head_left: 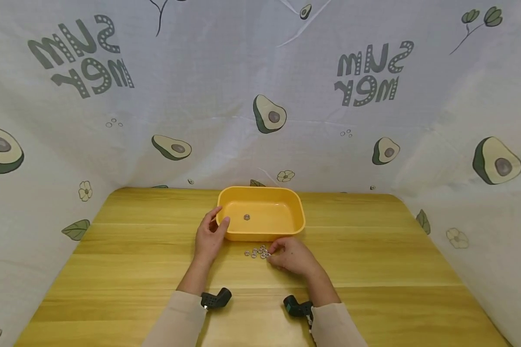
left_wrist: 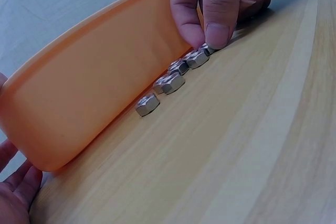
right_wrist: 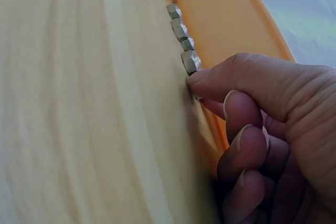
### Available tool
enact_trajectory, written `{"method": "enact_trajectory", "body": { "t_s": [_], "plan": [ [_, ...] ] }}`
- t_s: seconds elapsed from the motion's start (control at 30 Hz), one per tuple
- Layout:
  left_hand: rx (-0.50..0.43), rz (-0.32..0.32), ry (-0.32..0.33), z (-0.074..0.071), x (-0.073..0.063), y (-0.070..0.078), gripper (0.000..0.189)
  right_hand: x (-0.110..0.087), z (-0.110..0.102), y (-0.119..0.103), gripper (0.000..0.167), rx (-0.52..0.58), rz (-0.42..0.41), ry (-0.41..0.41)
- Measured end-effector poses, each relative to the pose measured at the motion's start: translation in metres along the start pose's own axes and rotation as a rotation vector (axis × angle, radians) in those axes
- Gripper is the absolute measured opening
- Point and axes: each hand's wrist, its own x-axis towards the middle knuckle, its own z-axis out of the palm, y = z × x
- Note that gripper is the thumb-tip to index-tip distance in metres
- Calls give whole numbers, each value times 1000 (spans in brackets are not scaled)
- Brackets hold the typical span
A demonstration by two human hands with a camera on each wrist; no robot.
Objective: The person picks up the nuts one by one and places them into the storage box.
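Note:
A yellow plastic bin (head_left: 260, 237) stands at the far middle of the wooden table, with one hex nut (head_left: 246, 217) on its floor. My left hand (head_left: 208, 242) holds the bin's left front corner, thumb over the rim and fingers along the outside. Several silver nuts (left_wrist: 147, 104) lie loosely clustered on the table just in front of the bin. At the right end of that cluster, my right hand (head_left: 296, 256) pinches a nut (left_wrist: 207, 50) between thumb and index finger, close to the tabletop. In the right wrist view, the thumb largely hides this nut, and the other fingers curl beneath.
The wooden table (head_left: 373, 250) spreads out to both sides and toward me. Behind it hangs a white cloth (head_left: 217, 86) printed with avocados and lettering. Each wrist wears a small black camera (head_left: 217, 299).

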Motion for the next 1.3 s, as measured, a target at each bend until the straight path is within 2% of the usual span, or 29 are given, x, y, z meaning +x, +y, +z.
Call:
{"method": "enact_trajectory", "body": {
  "t_s": [0.2,0.47,1.0,1.3],
  "plan": [
    [-5,0,-3,0,0,-1,50,1,0,2,10,-28,-38,-11],
    [-3,-6,-1,-2,-2,-3,50,0,0,4,10,-6,-48,-36],
    [6,-2,6,0,-4,0,49,-1,-2,5,10,-40,-72,-41],
    [8,11,0,0,-4,0,50,-5,-5,-4,10,-35,-42,-36]
  ]
}}
